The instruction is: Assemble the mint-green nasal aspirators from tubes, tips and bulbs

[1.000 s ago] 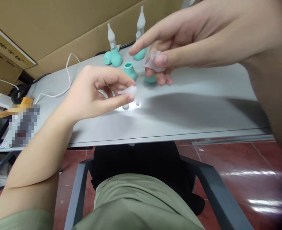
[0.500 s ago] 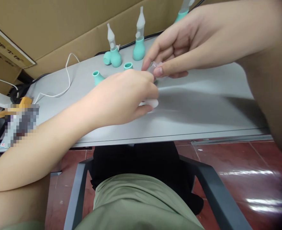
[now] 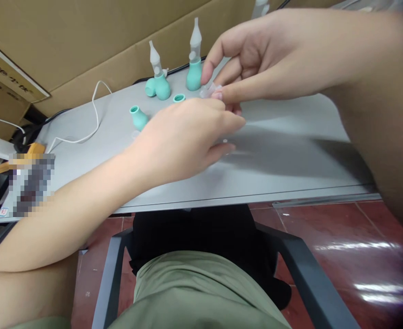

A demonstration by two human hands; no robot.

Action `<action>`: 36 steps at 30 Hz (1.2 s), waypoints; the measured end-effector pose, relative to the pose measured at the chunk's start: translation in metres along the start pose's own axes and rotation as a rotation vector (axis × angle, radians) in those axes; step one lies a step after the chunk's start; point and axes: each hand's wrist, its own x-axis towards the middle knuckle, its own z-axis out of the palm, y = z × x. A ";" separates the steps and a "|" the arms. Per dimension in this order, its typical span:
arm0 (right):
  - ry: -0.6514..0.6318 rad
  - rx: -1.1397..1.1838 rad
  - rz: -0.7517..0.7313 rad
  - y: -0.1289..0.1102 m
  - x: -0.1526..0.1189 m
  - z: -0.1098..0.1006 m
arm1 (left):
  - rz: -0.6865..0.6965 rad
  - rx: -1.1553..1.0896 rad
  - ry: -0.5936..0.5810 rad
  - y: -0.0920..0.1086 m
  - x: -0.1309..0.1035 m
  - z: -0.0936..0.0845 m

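Observation:
My right hand (image 3: 256, 64) pinches a small clear plastic tube (image 3: 208, 90) between thumb and fingers. Just below and left, my left hand (image 3: 191, 137) is turned back-up over the table, its thumb and forefinger curved around a gap. A small pale bit (image 3: 225, 141) shows in that gap; the rest is hidden by the hand. Beyond the hands stand two nasal aspirators, one (image 3: 194, 64) near my right fingers and another (image 3: 160, 77) farther left. An uncapped teal bulb (image 3: 139, 119) leans by my left wrist; the rim of a second bulb (image 3: 179, 98) shows above my left hand.
A loose teal bulb (image 3: 150, 87) lies against the left aspirator. A partly hidden clear tube (image 3: 260, 8) stands behind my right hand. A white cable (image 3: 96, 114) crosses the grey table (image 3: 290, 160) at left, near a white plug (image 3: 1, 148). Cardboard (image 3: 95, 36) walls the back.
The white tip seen in my left hand is now almost hidden, and its fingers reach slightly farther right. My right hand and the clear tube have shifted a little left.

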 end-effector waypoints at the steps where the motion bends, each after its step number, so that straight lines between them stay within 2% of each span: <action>1: -0.027 0.025 -0.028 0.002 0.000 0.000 | 0.051 -0.060 0.158 -0.006 -0.004 -0.002; 2: -0.046 0.049 -0.054 0.003 0.000 0.000 | 0.098 -0.125 0.288 -0.013 -0.008 -0.005; 4: -0.037 0.088 -0.082 0.004 -0.001 0.004 | 0.073 -0.212 0.466 -0.027 -0.015 -0.011; 6: 0.000 0.121 -0.088 0.002 -0.002 0.011 | -0.050 -0.313 0.501 -0.039 -0.018 -0.014; 8: 0.024 0.143 -0.086 0.001 -0.003 0.019 | -0.127 -0.481 0.467 -0.050 -0.021 -0.012; 11: 0.027 0.164 -0.111 0.000 -0.004 0.029 | -0.122 -0.699 0.408 -0.058 -0.024 0.000; 13: 0.025 0.167 -0.125 0.001 -0.003 0.032 | -0.102 -0.753 0.422 -0.058 -0.027 0.008; 17: 0.067 0.159 -0.186 0.003 -0.002 0.036 | -0.188 -0.818 0.460 -0.063 -0.027 0.020; 21: 0.186 0.163 -0.284 -0.004 -0.002 0.042 | -0.087 -0.853 0.480 -0.092 -0.017 0.035; 23: 0.255 0.146 -0.345 -0.010 -0.005 0.046 | -0.100 -0.876 0.517 -0.101 -0.014 0.040; 25: 0.333 0.126 -0.360 -0.016 -0.008 0.050 | -0.104 -0.918 0.524 -0.096 -0.015 0.039; 27: 0.398 0.091 -0.329 -0.017 -0.011 0.051 | -0.130 -0.940 0.592 -0.082 -0.020 0.034; 30: 0.445 -0.042 -0.315 -0.015 -0.012 0.051 | -0.208 -0.978 0.617 -0.065 -0.025 0.028; 33: 0.416 -0.147 -0.333 -0.011 -0.009 0.049 | -0.172 -0.983 0.610 -0.070 -0.021 0.032; 36: 0.330 -0.148 -0.302 -0.010 -0.007 0.048 | -0.219 -0.974 0.645 -0.077 -0.019 0.036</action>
